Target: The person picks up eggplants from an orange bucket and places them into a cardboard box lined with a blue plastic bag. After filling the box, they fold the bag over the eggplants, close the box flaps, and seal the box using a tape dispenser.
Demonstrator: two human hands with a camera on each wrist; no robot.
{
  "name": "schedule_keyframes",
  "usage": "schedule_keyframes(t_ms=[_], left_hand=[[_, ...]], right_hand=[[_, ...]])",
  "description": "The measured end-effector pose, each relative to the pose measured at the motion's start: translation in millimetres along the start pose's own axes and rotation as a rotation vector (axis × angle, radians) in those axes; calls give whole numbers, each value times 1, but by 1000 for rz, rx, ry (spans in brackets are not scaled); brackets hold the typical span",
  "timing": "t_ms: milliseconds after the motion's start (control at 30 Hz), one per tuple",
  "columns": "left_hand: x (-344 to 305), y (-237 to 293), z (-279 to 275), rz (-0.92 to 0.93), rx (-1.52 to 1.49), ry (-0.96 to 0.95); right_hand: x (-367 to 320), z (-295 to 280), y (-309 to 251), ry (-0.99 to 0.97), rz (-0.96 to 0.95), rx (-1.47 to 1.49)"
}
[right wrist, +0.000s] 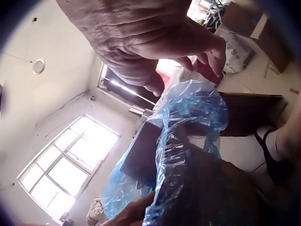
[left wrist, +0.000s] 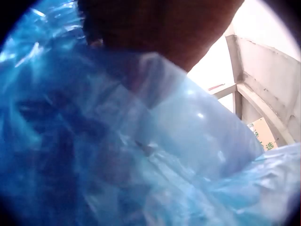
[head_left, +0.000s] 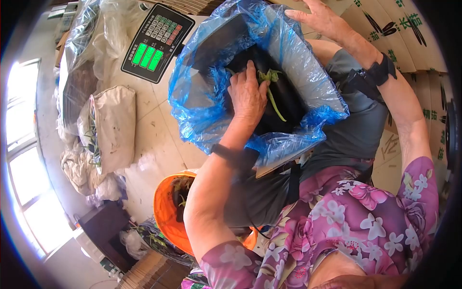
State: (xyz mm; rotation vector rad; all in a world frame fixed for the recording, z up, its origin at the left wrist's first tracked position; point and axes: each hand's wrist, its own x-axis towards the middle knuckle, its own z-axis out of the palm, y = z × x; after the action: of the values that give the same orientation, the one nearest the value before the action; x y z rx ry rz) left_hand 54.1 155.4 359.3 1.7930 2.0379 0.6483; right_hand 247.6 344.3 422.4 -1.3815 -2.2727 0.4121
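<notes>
In the head view, a box lined with a blue plastic bag (head_left: 308, 72) holds several dark eggplants (head_left: 286, 91), one showing a green cap and long stem. My left hand (head_left: 248, 96) reaches into the bag and rests on the eggplants, fingers spread and thumb beside the green cap. In the left wrist view the blue plastic (left wrist: 94, 141) covers most of the picture, hiding the fingers. My right hand (head_left: 320, 18) is above the far right edge of the bag, holding nothing. Its loosely bent fingers stand over the bag's bunched rim (right wrist: 197, 103) in the right wrist view.
A scale display (head_left: 156, 43) with lit green digits stands to the left of the box. An orange bucket (head_left: 168, 216) sits beside the left elbow. A pale sack (head_left: 113, 125) lies on the floor at left, and printed cartons (head_left: 414, 38) are at right.
</notes>
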Motion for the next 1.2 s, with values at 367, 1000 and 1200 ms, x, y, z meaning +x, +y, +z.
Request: schedule_keyframes(t_ms=[367,1000,1200], left_hand=[[3,-5,-27,62,33,90],[-97,43,-177,196,-308,-858],[-109,-18,-175,-18,50,-204]], right_hand=[[1,2,-3,-578,319,941],[-83,-34,-71,-566,-499,384],[-96,-52,-19,-344,-307,102]])
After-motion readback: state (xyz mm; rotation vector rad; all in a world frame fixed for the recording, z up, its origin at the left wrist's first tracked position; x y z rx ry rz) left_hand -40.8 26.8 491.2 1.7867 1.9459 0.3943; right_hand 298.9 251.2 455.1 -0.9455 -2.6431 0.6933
